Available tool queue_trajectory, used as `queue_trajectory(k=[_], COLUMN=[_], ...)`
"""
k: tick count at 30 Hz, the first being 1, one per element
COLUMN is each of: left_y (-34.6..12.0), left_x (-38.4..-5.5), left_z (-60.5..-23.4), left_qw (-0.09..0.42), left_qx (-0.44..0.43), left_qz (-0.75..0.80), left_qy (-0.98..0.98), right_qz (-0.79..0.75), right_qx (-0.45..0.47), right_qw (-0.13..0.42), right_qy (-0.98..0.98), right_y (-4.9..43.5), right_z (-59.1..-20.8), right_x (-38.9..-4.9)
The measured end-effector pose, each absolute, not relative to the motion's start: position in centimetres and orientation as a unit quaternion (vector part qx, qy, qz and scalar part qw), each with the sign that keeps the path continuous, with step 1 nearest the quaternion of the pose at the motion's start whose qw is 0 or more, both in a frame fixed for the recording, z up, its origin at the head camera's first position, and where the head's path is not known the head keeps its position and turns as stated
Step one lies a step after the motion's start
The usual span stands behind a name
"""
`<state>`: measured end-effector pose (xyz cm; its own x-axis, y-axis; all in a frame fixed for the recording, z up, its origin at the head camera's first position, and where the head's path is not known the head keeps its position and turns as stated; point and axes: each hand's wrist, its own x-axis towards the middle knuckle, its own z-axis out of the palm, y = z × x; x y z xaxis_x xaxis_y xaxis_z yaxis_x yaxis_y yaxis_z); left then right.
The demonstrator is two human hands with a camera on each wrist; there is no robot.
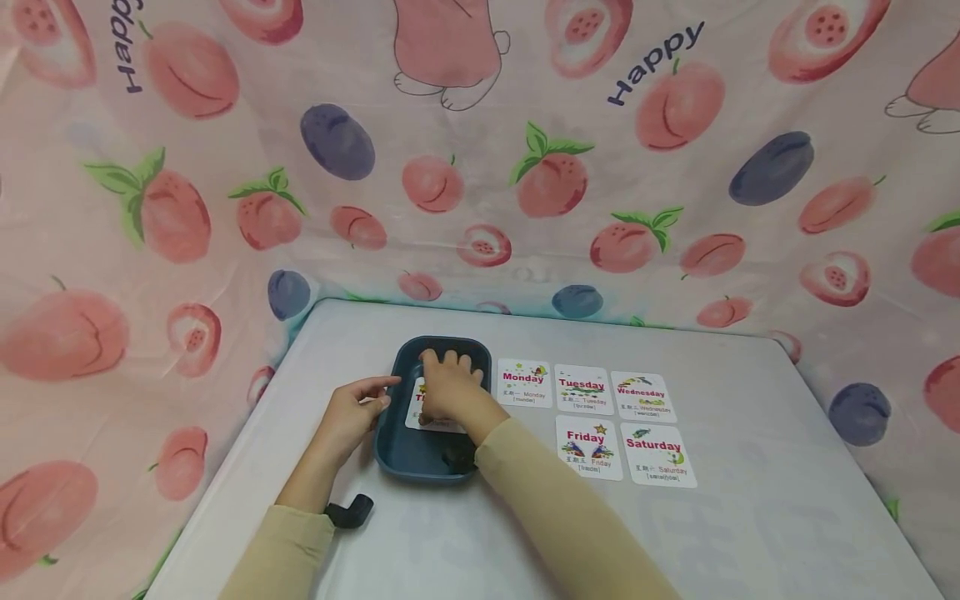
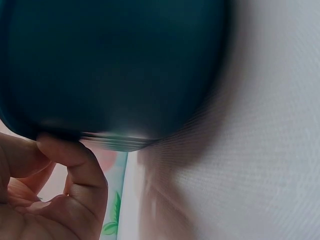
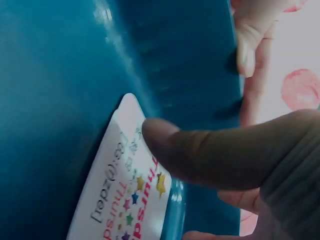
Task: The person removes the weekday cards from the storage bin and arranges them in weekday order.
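Note:
A dark blue tray (image 1: 427,467) stands at the left of the table in the head view. Inside lies a white Thursday card (image 3: 132,185) with red lettering and stars, part of it behind my right hand. My right hand (image 1: 453,396) is over the tray, fingers spread towards its far end. Its thumb (image 3: 185,150) overlaps the card's edge in the right wrist view. At the tray's left side, my left hand (image 1: 351,417) pinches the rim between thumb and finger. The tray's outside (image 2: 115,65) fills much of the left wrist view.
Right of the tray lie the Monday card (image 1: 523,396), Tuesday card (image 1: 581,400) and Wednesday card (image 1: 643,408). The Friday card (image 1: 588,462) and Saturday card (image 1: 658,467) form a lower row. A fruit-printed curtain (image 1: 465,167) hangs behind the white table (image 1: 750,517).

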<state>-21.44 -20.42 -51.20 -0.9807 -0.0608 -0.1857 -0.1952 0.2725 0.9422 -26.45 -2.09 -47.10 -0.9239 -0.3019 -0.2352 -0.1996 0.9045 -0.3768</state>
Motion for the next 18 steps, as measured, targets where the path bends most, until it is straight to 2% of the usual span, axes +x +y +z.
queue_trajectory(k=[8, 18], left_y=[-20.4, -20.4], left_x=[-21.4, -21.4], left_z=[-51.3, -51.3], left_qw=[0.054, 0.052], left_qx=[-0.078, -0.083], left_qz=[0.594, 0.593], left_qy=[0.799, 0.799], right_qz=[-0.174, -0.165], right_qx=[-0.104, -0.111], right_qw=[0.177, 0.143], right_qy=[0.963, 0.970], right_y=[-2.1, -1.9], right_z=[-48.7, -48.9], right_x=[-27.3, -27.1])
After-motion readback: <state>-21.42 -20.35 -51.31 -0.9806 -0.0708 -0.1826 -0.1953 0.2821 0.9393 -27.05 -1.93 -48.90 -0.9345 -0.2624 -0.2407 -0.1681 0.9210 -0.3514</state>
